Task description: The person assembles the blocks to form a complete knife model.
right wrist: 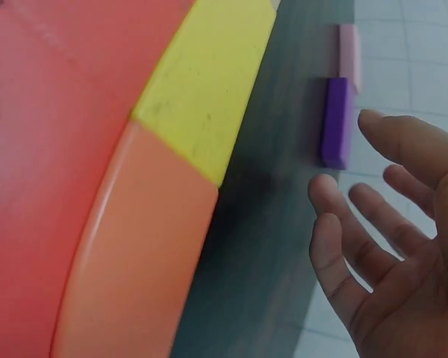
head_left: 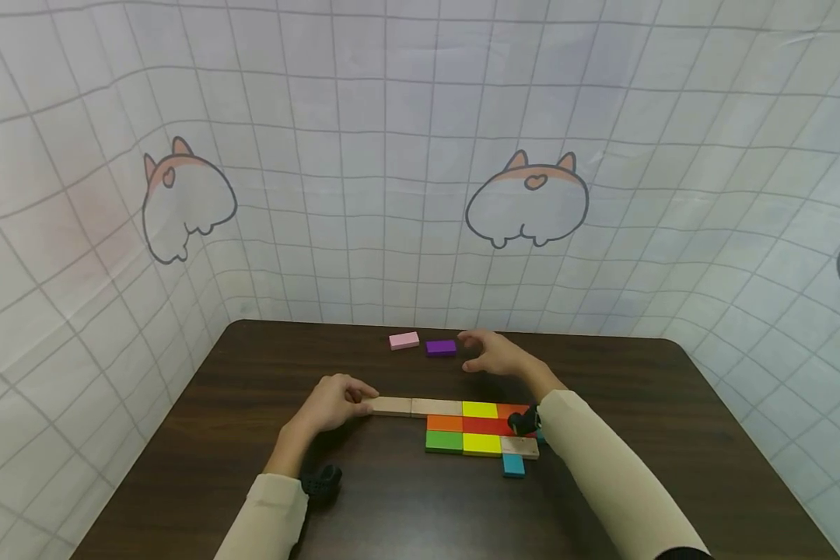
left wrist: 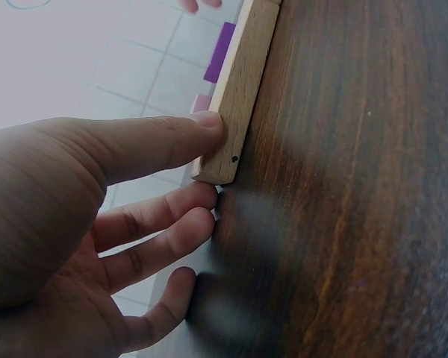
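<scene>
My left hand (head_left: 334,401) is at the left end of a plain wooden block (head_left: 390,406). Its thumb (left wrist: 201,123) lies against that block (left wrist: 243,82), with fingertips close to the block's end; the index finger is hidden in the left wrist view. A second wooden block (head_left: 436,407) continues the row to the right, meeting a yellow block (head_left: 479,409). My right hand (head_left: 497,354) hovers just right of a purple block (head_left: 441,348), fingers loosely bent and holding nothing. In the right wrist view, a gap separates its fingers from the purple block (right wrist: 336,123).
A pink block (head_left: 404,341) lies left of the purple one, towards the table's (head_left: 287,350) back edge. Orange (head_left: 444,423), red (head_left: 485,426), green (head_left: 444,442) and other blocks form a flat patch, partly behind the right sleeve. A blue block (head_left: 513,465) juts towards me.
</scene>
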A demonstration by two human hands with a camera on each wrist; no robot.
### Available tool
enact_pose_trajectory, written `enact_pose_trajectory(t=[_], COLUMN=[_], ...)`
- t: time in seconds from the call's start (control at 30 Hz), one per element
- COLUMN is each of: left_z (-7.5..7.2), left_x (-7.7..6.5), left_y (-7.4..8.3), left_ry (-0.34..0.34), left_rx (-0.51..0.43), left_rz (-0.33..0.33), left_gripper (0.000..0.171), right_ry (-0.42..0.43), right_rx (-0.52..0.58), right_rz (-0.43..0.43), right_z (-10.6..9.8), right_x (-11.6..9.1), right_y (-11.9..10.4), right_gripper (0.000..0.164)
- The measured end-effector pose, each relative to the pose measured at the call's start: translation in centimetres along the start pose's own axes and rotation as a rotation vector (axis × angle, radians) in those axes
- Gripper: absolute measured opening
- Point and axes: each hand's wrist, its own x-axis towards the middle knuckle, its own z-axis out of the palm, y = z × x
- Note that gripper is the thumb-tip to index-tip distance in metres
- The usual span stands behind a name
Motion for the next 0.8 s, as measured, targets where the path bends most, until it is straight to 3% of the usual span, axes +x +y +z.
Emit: enact_pose_trajectory(t=[0.27, 0.8], left_z=[0.0, -0.1], left_x=[0.0, -0.1], left_y=[0.1, 0.0], left_ry=[0.003, -0.010], left_rx=[0.011, 0.003], left_rz=[0.004, 0.015], left_gripper=[0.018, 0.018], right_ry=[0.003, 0.093], right_rx=[0.092, -0.064], right_rz=[0.022, 0.039], right_z=[1.3, 3.0], right_x=[2.5, 4.5], right_y=[0.5, -0.1], right_gripper=[0.072, 0.056])
